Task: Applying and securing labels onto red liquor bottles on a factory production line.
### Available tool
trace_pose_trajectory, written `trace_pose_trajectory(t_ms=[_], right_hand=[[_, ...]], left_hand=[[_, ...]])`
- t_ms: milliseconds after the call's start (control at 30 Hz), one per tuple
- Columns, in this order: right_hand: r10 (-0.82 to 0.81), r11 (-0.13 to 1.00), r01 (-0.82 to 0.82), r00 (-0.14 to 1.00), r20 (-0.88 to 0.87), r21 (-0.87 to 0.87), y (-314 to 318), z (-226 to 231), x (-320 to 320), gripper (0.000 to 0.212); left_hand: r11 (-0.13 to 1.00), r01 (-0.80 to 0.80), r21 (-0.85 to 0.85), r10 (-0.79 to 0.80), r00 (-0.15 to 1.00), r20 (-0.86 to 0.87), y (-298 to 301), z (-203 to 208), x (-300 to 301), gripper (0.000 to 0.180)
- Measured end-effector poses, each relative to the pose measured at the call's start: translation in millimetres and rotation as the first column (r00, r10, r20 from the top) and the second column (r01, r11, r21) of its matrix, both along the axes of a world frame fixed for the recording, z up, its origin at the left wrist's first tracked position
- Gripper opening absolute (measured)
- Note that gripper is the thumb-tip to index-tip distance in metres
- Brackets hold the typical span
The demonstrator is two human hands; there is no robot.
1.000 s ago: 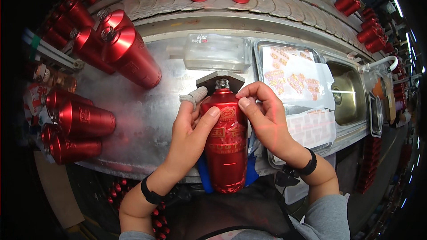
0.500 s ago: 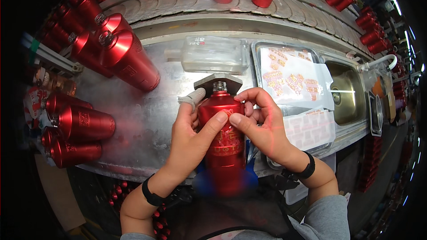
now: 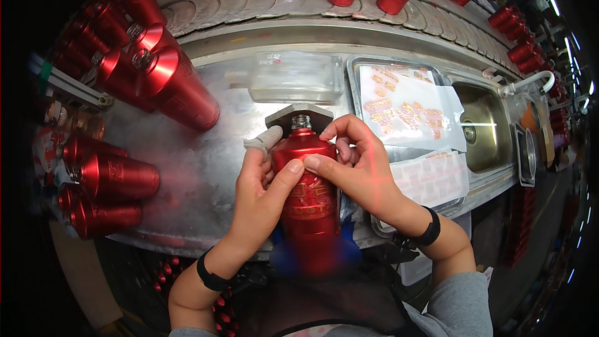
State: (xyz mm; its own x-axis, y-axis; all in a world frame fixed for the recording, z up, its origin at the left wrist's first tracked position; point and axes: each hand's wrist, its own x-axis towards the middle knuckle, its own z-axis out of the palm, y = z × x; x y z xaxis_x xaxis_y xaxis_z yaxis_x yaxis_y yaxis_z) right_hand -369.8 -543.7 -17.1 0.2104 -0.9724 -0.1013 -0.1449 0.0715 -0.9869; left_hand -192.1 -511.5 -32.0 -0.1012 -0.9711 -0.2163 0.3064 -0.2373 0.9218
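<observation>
A glossy red bottle (image 3: 310,212) with a clear glass threaded neck stands in front of me, its lower end blurred. Gold lettering and ornament show on its front. My left hand (image 3: 257,190) wraps its left side, the thumb pressed on the shoulder; pale fabric covers one fingertip. From the right, my right hand (image 3: 362,171) grips it with the thumb beside the left thumb and curled fingers at the edge. Whether anything thin lies under the thumbs cannot be made out. Behind the neck sits a grey angular block (image 3: 318,117).
A clear rectangular bottle (image 3: 296,78) lies beyond the block. Right of it, a metal tray (image 3: 354,87) bears sheets of gold-red decals (image 3: 405,112), beside a sink (image 3: 483,128). Several red bottles (image 3: 178,90) stand or lie at left. A plated conveyor (image 3: 268,1) carries more behind.
Both thumbs have shifted slightly left on the bottle's shoulder, showing more of the gold ornament. Red bottles on the conveyor have travelled right. The whole view has shifted a little.
</observation>
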Motion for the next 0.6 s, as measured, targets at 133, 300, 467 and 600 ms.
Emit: trace_pose_trajectory(t_ms=[133, 300, 467, 600], right_hand=[[-0.011, 0.998, 0.005, 0.995, 0.103, 0.055, 0.2, -5.7, -2.9, 0.032], [-0.022, 0.995, 0.006, 0.985, 0.171, 0.096, 0.8, -6.7, -4.4, 0.028], [-0.016, 0.996, 0.008, 0.996, 0.084, 0.093, -1.2, -3.1, -2.5, 0.029], [0.000, 0.997, -0.004, 0.998, 0.056, 0.074, -5.1, -1.8, -3.2, 0.029]], left_hand=[[1.000, 0.001, 0.023, 0.001, 0.997, -0.081, -1.2, 6.1, -1.8, 0.061], [0.999, 0.011, 0.040, -0.009, 0.999, -0.048, -7.1, 7.5, -2.2, 0.059], [1.000, 0.015, 0.024, -0.016, 0.999, 0.044, -7.7, 3.9, -2.8, 0.058], [1.000, -0.001, 0.000, 0.001, 0.999, 0.049, -6.5, 2.1, -2.1, 0.056]])
